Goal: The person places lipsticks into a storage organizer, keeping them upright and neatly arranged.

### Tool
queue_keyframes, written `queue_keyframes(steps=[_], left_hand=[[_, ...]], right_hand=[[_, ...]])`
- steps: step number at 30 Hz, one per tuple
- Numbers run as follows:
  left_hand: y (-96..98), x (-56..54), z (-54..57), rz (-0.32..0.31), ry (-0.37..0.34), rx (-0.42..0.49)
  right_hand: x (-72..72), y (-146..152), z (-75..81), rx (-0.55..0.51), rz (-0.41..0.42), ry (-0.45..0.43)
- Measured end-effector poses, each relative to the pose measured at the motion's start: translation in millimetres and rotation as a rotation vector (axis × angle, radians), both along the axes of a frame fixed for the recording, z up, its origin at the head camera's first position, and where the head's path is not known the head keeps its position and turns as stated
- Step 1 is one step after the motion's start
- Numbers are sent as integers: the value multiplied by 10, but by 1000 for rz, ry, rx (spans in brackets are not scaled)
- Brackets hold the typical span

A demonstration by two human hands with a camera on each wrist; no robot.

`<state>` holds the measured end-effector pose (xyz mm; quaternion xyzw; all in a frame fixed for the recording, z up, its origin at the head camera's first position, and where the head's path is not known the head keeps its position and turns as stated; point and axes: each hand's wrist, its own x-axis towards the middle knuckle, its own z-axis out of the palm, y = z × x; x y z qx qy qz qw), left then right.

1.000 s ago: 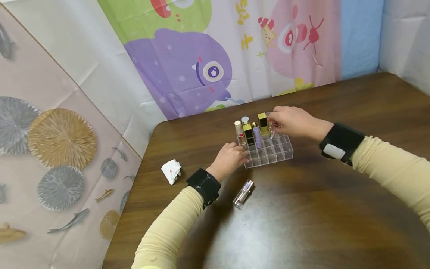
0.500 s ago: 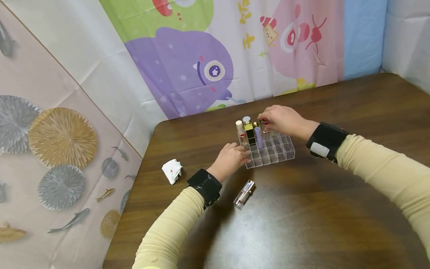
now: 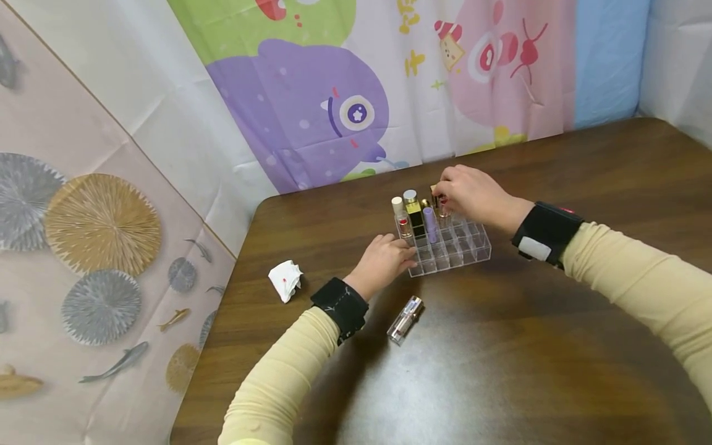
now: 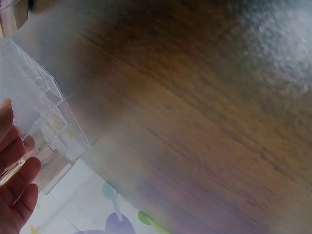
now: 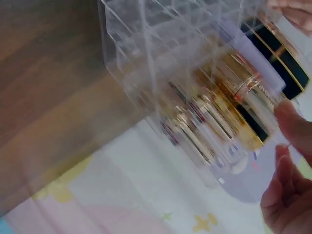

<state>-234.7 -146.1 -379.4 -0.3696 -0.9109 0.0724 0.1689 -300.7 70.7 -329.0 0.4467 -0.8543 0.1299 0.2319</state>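
A clear acrylic lipstick organizer stands toward the back of the table with several lipsticks upright in its left and rear compartments. My left hand rests its loosely bent fingers against the organizer's left front corner. Over the rear row, my right hand pinches the top of a clear-capped lipstick between thumb and fingertips. That lipstick's lower end is down among the compartments. Close by stand a purple tube, a black-and-gold lipstick and a cream-capped tube. The right fingers partly hide the rear row.
A silver lipstick with a clear end lies on the brown wooden table in front of the organizer. To the left lies a folded white tissue with a red spot. A cartoon-printed curtain hangs behind the table's back edge.
My right hand has moved left along the rear row with the clear-capped lipstick, then slightly back right, uncovering a gold-topped lipstick behind it. The left hand has kept its place.
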Motion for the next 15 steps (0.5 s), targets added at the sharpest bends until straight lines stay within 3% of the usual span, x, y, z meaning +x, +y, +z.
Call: queue_keyframes(steps=[9, 15], left_hand=[[22, 15, -23, -11, 6, -9], [14, -29, -17, -2, 14, -18]], right_hand=[[88, 12, -263, -22, -11, 118], [92, -33, -261, 17, -62, 92]])
